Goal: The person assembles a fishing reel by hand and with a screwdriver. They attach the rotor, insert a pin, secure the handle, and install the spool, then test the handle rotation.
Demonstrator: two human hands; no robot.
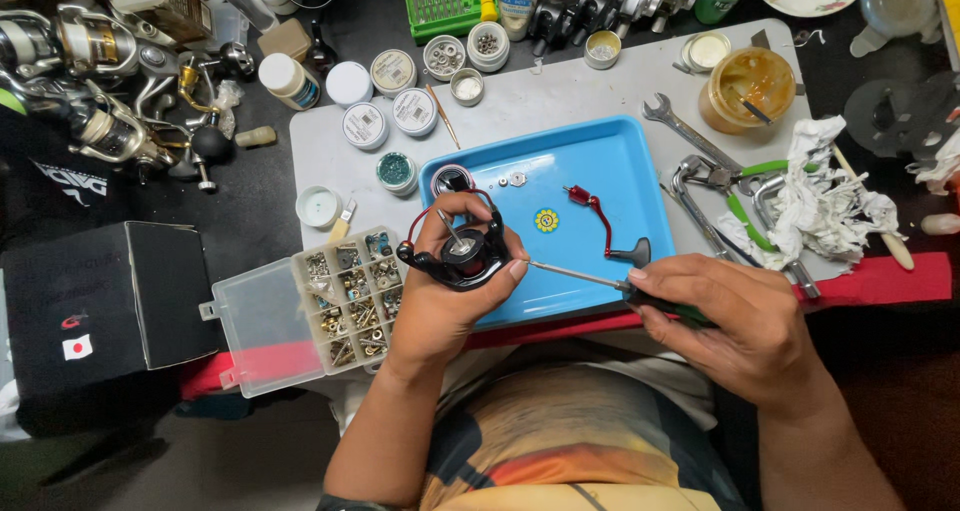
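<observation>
The grey surface (560, 96) carries a blue tray (600, 171) with a red reel handle (600, 221) lying in it. Left of the tray sits an open clear parts box (330, 306). Over the tray's near edge, the left hand (440, 296) grips a black reel body (462, 256), fingers curled around it. The right hand (745, 316) pinches a green-handled screwdriver (610, 283), fingers closed on the handle, tip touching the reel body. A spanner (685, 126) and green-handled pliers (735, 176) lie right of the tray.
</observation>
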